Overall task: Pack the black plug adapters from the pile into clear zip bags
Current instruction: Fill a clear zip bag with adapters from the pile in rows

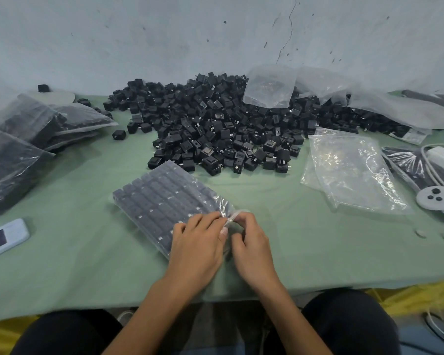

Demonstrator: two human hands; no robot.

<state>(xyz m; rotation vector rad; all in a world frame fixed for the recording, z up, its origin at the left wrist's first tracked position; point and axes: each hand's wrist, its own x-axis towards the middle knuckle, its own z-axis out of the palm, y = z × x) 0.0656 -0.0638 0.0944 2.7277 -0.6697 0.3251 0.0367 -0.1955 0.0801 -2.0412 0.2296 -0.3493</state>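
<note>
Pinching seal of full zip bag (159,201) with left hand (195,249), right hand (251,248). Likely heavy, slick; lift from underneath.
</note>
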